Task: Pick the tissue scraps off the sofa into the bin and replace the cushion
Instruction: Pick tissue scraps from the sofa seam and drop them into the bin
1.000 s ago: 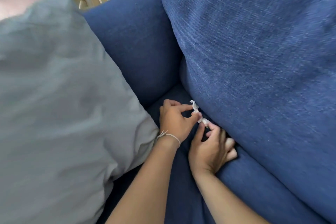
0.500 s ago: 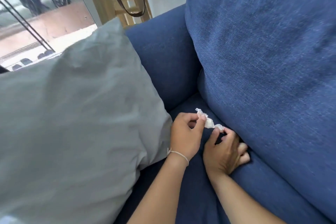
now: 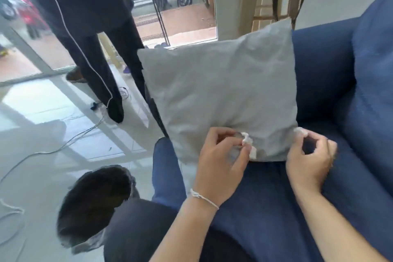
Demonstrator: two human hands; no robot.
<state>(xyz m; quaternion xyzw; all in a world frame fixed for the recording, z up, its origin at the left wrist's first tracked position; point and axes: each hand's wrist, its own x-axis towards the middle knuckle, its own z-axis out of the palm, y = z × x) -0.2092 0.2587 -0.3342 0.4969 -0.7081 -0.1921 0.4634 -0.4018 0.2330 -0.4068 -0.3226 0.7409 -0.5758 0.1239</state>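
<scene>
Scraps: two bits of white, crumpled tissue. One (image 3: pixel 247 141) is a wrinkled, lumpy twist pinched in the left hand; the other (image 3: pixel 300 131) is a small pale wad at the fingertips of the right hand. Both are held above the sofa seat, in front of the cushion's lower edge.
Left hand (image 3: pixel 221 164): fingers curled, thumb and forefinger closed on its scrap; a thin white string is tied round the wrist.
Right hand (image 3: pixel 308 159): loosely curled, fingertips nipped on its scrap, remaining fingers bent with a gap under them.
Cushion (image 3: pixel 223 95): square, grey, soft woven cover with fine creases; stands upright on the seat, leaning toward the armrest.
Sofa (image 3: pixel 319 83): dark blue, coarse denim-like weave, plump padded back and arm.
Bin (image 3: pixel 95 204): round, lined with a dark glossy plastic bag, its edge crinkled; stands on the floor just beside the sofa's front, down to the left of the hands.
Floor (image 3: pixel 42 112): pale, smooth, shiny tile, with thin white cords trailing over it.
Bystander (image 3: pixel 89 27): a person in dark clothes stands beyond the cushion.
</scene>
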